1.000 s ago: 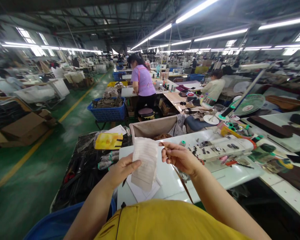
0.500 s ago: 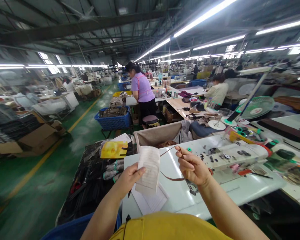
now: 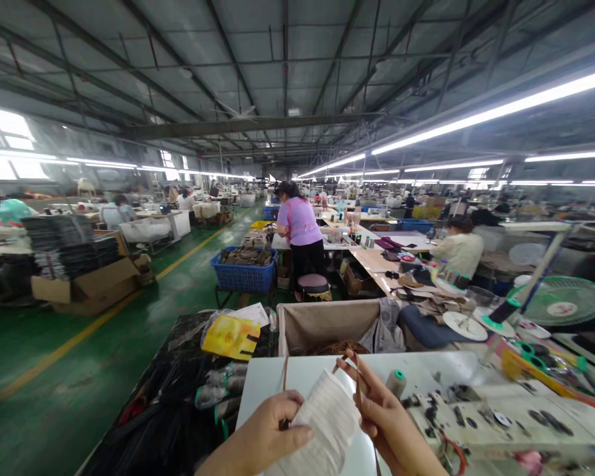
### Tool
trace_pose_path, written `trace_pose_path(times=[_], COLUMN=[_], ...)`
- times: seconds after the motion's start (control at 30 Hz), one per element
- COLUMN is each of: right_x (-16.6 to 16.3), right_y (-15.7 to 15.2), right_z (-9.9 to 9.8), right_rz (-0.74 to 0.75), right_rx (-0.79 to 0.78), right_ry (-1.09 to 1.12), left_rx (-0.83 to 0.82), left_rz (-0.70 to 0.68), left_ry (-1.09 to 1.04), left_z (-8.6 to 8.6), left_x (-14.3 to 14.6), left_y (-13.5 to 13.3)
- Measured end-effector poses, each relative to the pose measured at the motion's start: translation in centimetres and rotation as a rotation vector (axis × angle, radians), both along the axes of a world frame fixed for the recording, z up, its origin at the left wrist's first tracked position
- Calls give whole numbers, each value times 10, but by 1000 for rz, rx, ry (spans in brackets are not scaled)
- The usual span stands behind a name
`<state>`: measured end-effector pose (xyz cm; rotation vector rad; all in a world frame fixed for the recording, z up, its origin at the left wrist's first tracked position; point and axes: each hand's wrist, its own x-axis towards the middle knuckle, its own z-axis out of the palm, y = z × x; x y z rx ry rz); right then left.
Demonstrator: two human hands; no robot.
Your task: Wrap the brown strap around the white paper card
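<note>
My left hand [image 3: 270, 433] is closed on a white lined slip of paper [image 3: 327, 426] at the bottom of the view, thumb on top. My right hand [image 3: 384, 413] is beside it on the right, fingers pinched on a thin brown strap [image 3: 357, 383] that loops over the paper's top edge and down its left side. Both hands hover over a white work table [image 3: 262, 390]. A spool with a green top [image 3: 395, 382] stands just right of my right hand.
A tan fabric bin [image 3: 327, 324] stands behind the table, with a yellow bag [image 3: 231, 336] on black bundles to the left. A person in purple [image 3: 302, 231] stands by a blue basket [image 3: 245, 274]. A green fan [image 3: 558, 307] and small hardware lie to the right.
The camera has tilted up, so my hands sit lower in view. The strap that hung down from my right hand now loops over the top of the paper. Both hands have drawn closer together.
</note>
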<state>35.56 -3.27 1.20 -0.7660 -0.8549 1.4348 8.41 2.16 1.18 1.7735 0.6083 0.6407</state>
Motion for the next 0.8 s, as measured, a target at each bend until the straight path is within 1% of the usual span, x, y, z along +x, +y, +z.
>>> trace_pose_path(times=[0.1, 0.2, 0.27, 0.33, 0.43, 0.5, 0.53, 0.6, 0.7, 0.8], right_x=[-9, -12, -7, 5, 27, 38, 41, 41, 30, 15], right_y=[-1, -4, -4, -3, -1, 1, 3, 7, 15, 18], right_z=[-7, 0, 11, 23, 37, 41, 41, 33, 11, -9], right_rz=[-9, -11, -58, -153, -321, -401, -424, -427, -394, -376], right_rx=[-23, 27, 72, 91, 158, 229, 254, 280, 346, 462], right_ry=[-59, 23, 86, 101, 69, 7, -50, -240, -633, -964], left_rx=[-56, -128, -130, -85, -29, -13, -11, -10, -2, -42], left_rz=[-72, -107, -54, 19, 83, 109, 119, 129, 100, 35], left_ry=[-48, -124, -127, -95, -95, -118, -129, -145, -145, -101], left_z=[10, 18, 18, 14, 6, 4, 3, 5, 7, 10], left_x=[-3, -7, -11, -15, -20, -20, -19, -15, -9, -8], left_y=[-6, -10, -10, -9, -9, -10, -11, -14, -16, -18])
